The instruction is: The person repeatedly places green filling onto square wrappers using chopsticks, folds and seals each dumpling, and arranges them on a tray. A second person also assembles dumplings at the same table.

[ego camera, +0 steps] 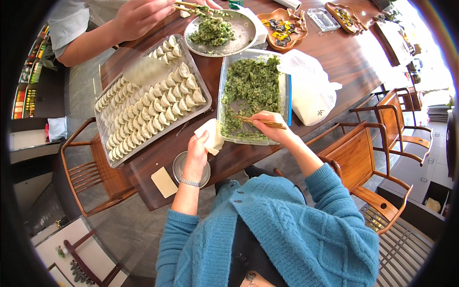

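My left hand point(196, 152) holds a pale dough wrapper point(211, 135) just off the near left corner of a clear plastic tub point(251, 140). In my right hand point(272, 125) is a pair of wooden chopsticks point(263, 122), their tips down in the chopped green filling point(252, 86) that the tub contains. Beneath my left wrist stands a small round metal dish point(178, 165), partly covered by the hand. A stack of square wrappers point(164, 182) lies left of that dish. Rows of folded dumplings point(157, 107) fill a large tray point(209, 104) on the left.
Across the table, another person's hand point(141, 18) works chopsticks over a round metal bowl point(247, 32) of green filling. A white plastic bag point(312, 89) sits right of the tub. Beyond are a wooden snack dish point(304, 27) and a glass ashtray point(323, 19). Wooden chairs point(353, 161) flank the table.
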The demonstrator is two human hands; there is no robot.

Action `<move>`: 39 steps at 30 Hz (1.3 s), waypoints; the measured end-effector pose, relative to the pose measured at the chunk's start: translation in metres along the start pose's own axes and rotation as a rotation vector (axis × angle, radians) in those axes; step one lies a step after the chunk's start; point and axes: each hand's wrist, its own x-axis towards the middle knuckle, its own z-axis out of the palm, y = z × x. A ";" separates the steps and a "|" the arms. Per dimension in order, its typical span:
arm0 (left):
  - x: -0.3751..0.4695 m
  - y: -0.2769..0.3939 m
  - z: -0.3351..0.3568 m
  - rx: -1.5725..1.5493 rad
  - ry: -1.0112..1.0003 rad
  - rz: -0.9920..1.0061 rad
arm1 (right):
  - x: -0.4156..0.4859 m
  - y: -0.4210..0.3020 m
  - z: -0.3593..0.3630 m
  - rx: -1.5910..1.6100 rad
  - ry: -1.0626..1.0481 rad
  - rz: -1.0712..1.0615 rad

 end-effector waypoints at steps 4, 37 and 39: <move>-0.006 -0.001 0.008 -0.032 -0.031 -0.035 | -0.016 0.001 -0.020 0.033 0.152 0.061; -0.004 0.017 0.070 -0.484 -0.099 -0.118 | -0.045 -0.049 -0.050 0.648 0.218 0.090; 0.002 0.014 0.081 -0.629 -0.159 -0.210 | -0.051 -0.065 -0.044 -0.104 0.160 -0.302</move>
